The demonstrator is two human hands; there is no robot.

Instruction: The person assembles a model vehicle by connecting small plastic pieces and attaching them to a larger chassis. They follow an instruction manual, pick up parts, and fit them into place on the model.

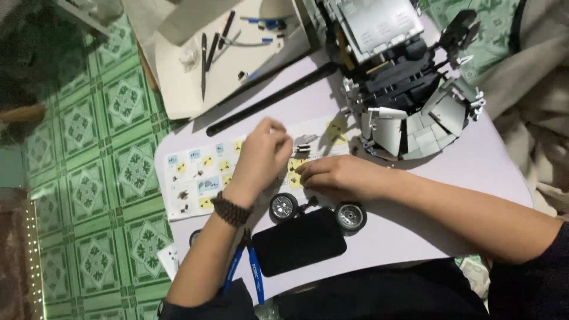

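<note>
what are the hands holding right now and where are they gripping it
Both hands, left hand and right hand, meet at a small grey piece over the instruction sheet; fingers hide the grip, so it cannot be told.

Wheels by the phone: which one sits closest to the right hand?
The right-side wheel, just under the right hand's wrist at the black phone's upper right corner. The other wheel lies nearer the left hand's beaded wrist.
</note>
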